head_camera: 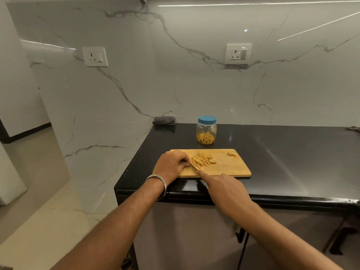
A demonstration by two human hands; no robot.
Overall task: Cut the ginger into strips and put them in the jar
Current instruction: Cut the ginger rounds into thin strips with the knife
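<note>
A wooden cutting board [229, 168] lies on the black counter with a pile of cut ginger strips [203, 159] on its left half. My left hand [171, 164] rests curled on the board's left end, its fingertips pinching a small ginger piece beside the pile. My right hand [226, 189] grips a knife [194, 167], index finger stretched along its back, the blade angled down by the left fingertips. Behind the board stands a clear plastic jar [206, 131] with a blue lid on, holding ginger strips. A small ginger scrap [231, 153] lies at the board's far right corner.
A folded checked cloth [164, 120] lies at the counter's back left corner against the marble wall. The black counter [292, 152] stretches off to the right. Its left edge drops to the floor. Two wall sockets sit above.
</note>
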